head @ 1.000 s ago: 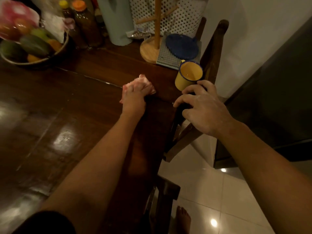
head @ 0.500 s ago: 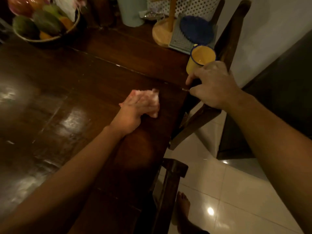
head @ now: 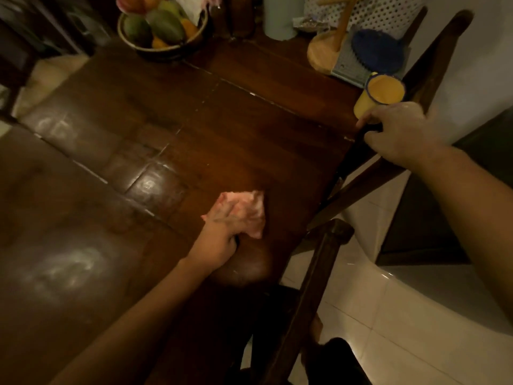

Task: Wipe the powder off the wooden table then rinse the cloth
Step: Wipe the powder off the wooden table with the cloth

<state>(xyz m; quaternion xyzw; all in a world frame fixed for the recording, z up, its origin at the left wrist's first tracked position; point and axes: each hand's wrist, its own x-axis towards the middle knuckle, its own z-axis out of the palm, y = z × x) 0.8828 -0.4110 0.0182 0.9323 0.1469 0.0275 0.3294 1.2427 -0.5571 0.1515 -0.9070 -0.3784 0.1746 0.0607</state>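
Observation:
A dark wooden table fills the view. My left hand presses a crumpled pink cloth flat on the table near its right edge. White powder smears show on the table's left part, and thin white lines sit in the plank joints. My right hand grips the top rail of a dark wooden chair at the table's right edge, beside a yellow enamel mug.
At the far end stand a fruit bowl, a wooden mug tree, a blue round mat and a pale cylinder. A second chair back stands near me. White tiled floor lies to the right.
My left hand has dragged the cloth along the table toward me, away from the mug. My right hand stays on the chair rail. The camera has tilted down and left.

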